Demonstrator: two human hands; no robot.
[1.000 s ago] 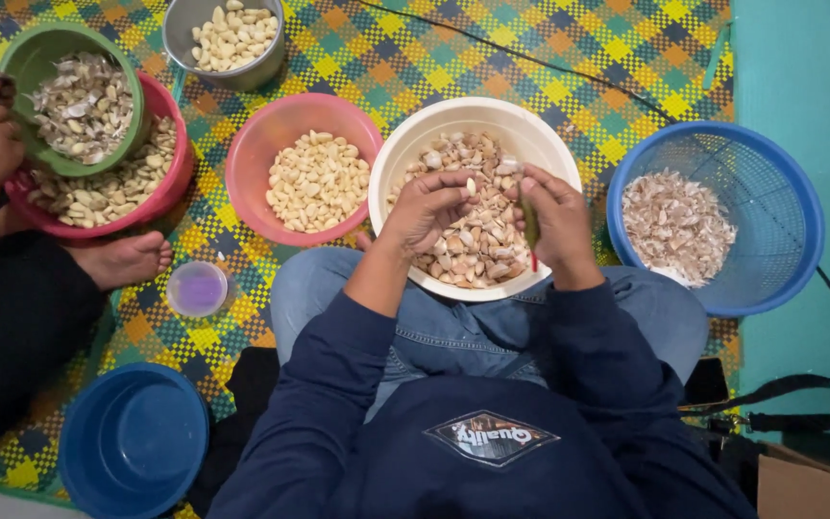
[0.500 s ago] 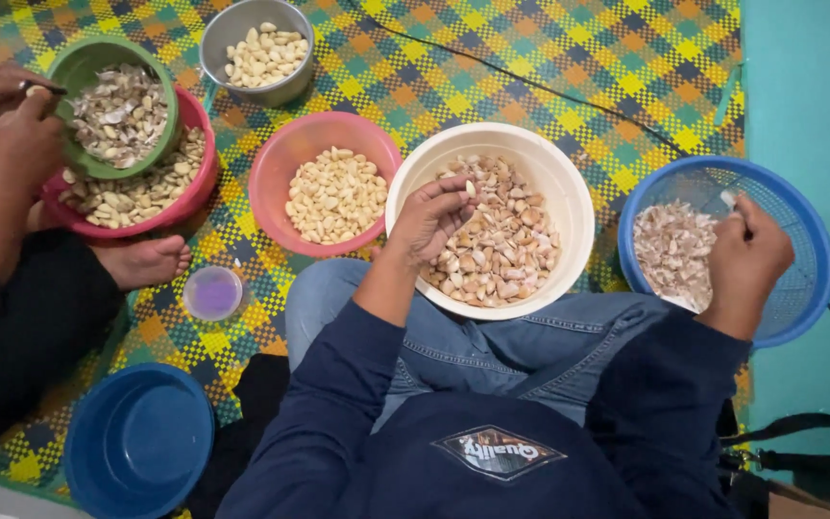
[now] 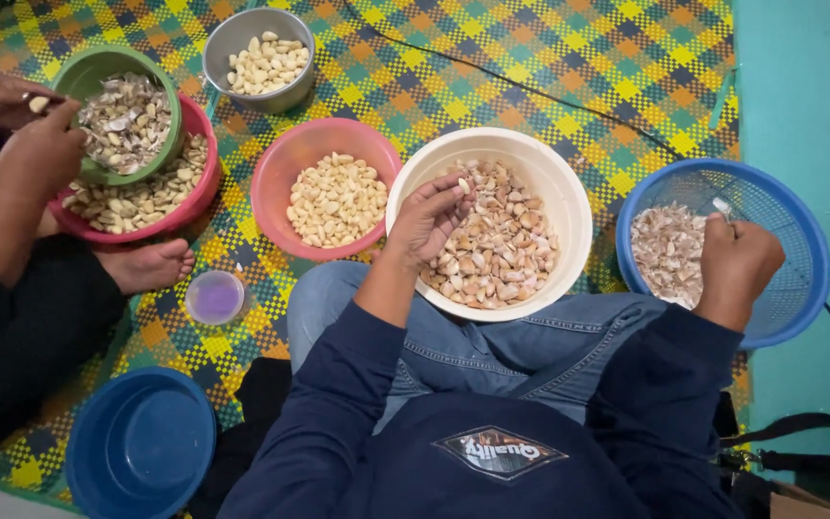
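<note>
The left hand (image 3: 427,219) rests in the cream bowl (image 3: 569,197) of unpeeled garlic cloves (image 3: 501,245), its fingers pinched together on one clove (image 3: 463,185). The right hand (image 3: 737,261) hangs over the blue basket (image 3: 799,240) of papery skins (image 3: 667,252), fingers closed on a small pale scrap. Left of the cream bowl sits a pink bowl (image 3: 280,173) of peeled cloves, farther off a steel pot (image 3: 232,38). Another person's hands (image 3: 36,144) work at a green bowl (image 3: 98,72) stacked in a red one (image 3: 194,187). A small purple lid (image 3: 214,297) and an empty blue basin (image 3: 141,442) lie near, on the chequered mat (image 3: 530,67).
</note>
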